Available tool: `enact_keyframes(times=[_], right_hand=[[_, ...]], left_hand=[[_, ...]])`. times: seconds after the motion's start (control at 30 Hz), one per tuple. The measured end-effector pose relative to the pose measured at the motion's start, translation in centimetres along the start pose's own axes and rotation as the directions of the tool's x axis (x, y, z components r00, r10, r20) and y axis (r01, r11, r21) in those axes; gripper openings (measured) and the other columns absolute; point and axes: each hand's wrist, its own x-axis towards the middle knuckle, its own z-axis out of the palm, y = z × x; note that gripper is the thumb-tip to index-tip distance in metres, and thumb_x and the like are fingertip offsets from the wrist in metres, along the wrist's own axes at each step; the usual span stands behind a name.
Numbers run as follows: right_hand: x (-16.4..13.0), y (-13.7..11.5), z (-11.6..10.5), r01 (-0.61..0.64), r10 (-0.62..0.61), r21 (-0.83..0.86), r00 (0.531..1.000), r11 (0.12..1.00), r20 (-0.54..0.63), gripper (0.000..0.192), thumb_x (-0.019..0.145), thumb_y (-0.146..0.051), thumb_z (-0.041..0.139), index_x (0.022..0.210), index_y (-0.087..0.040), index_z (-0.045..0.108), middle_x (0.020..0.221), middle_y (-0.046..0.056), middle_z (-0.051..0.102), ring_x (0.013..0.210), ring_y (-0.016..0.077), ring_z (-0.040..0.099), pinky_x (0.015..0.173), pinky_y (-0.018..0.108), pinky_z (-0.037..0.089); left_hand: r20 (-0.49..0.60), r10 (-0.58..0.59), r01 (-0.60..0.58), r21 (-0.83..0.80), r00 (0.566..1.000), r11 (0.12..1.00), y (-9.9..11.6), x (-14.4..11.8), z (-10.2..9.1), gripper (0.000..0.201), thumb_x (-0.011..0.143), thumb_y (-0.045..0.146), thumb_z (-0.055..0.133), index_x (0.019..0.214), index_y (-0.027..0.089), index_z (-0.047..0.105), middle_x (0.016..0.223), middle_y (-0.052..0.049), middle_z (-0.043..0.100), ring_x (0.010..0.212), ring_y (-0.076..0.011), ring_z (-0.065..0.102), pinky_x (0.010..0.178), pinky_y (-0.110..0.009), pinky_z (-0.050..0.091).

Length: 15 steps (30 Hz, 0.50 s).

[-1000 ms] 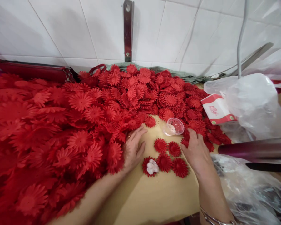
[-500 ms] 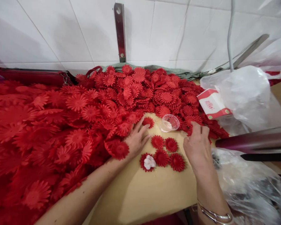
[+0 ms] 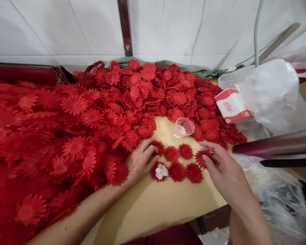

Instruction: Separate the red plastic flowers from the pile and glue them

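I see my left hand (image 3: 140,161) resting at the near edge of the big heap of red fabric daisy flowers (image 3: 91,112), its fingertips on one small red flower (image 3: 158,147). My right hand (image 3: 223,170) pinches another red flower (image 3: 201,158) just right of a laid-out cluster, whose near-left flower carries a white lump (image 3: 161,171). A clear plastic cup (image 3: 185,127) lies farther off on the tan tabletop (image 3: 165,204).

Seven red flowers (image 3: 176,171) laid out apart, one white lump (image 3: 161,171), one clear cup (image 3: 185,126), one red-and-white box (image 3: 231,107), two hands (image 3: 140,160), one uncounted red heap (image 3: 97,115).
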Motion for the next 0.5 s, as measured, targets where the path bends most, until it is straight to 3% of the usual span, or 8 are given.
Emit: enact_keyframes(times=[0.1, 0.2, 0.27, 0.4, 0.5], right_hand=[[-2.6, 0.0, 0.0, -0.058, 0.042, 0.1, 0.986, 0.993, 0.158, 0.033, 0.099, -0.036, 0.052, 0.131, -0.028, 0.059, 0.132, 0.008, 0.067, 0.116, 0.0215, 0.067, 0.1, 0.04, 0.054], [-4.8, -0.1, 0.7, -0.093, 0.049, 0.117, 0.943, 0.989, 0.33, 0.032, 0.1, -0.036, 0.051, 0.128, -0.027, 0.063, 0.127, 0.008, 0.07, 0.116, 0.0206, 0.068, 0.097, 0.036, 0.058], [-5.8, 0.2, 1.3, -0.083, 0.041, 0.095, 0.925, 0.992, 0.377, 0.031, 0.098, -0.034, 0.053, 0.126, -0.028, 0.066, 0.122, 0.006, 0.073, 0.111, 0.0202, 0.071, 0.094, 0.034, 0.059], [-6.1, 0.8, 1.6, 0.024, -0.024, 0.004, 0.977, 1.0, 0.21, 0.029, 0.094, -0.033, 0.06, 0.122, -0.031, 0.068, 0.12, 0.004, 0.073, 0.106, 0.0216, 0.071, 0.094, 0.038, 0.059], [-5.5, 0.0, 1.8, 0.124, -0.119, -0.053, 0.989, 0.991, 0.091, 0.026, 0.095, -0.034, 0.063, 0.12, -0.032, 0.067, 0.12, 0.004, 0.072, 0.108, 0.0231, 0.068, 0.096, 0.041, 0.056]], left_hand=[[0.009, 0.041, -0.041, -0.02, 0.999, 0.999, -0.1, -0.1, -0.1, 0.009, 0.099, 0.026, 0.056, 0.101, 0.021, 0.063, 0.142, -0.012, 0.062, 0.132, -0.0251, 0.059, 0.109, -0.042, 0.051], [0.045, 0.105, -0.103, -0.046, 0.993, 0.994, -0.1, 0.2, -0.3, 0.01, 0.1, 0.026, 0.055, 0.1, 0.02, 0.063, 0.142, -0.012, 0.063, 0.135, -0.0245, 0.058, 0.116, -0.045, 0.046], [0.067, 0.144, -0.14, -0.058, 0.987, 0.988, 0.0, 0.4, -0.5, 0.01, 0.1, 0.025, 0.055, 0.1, 0.019, 0.063, 0.14, -0.012, 0.065, 0.135, -0.023, 0.059, 0.119, -0.044, 0.045], [0.072, 0.176, -0.171, -0.071, 0.982, 0.983, 0.1, 0.4, -0.7, 0.012, 0.101, 0.026, 0.055, 0.101, 0.019, 0.065, 0.141, -0.012, 0.065, 0.136, -0.0226, 0.058, 0.121, -0.043, 0.044], [0.033, 0.127, -0.123, -0.097, 0.991, 0.988, 0.1, 0.3, -0.6, 0.015, 0.102, 0.025, 0.053, 0.105, 0.019, 0.067, 0.146, -0.014, 0.061, 0.136, -0.0228, 0.059, 0.116, -0.04, 0.049]])
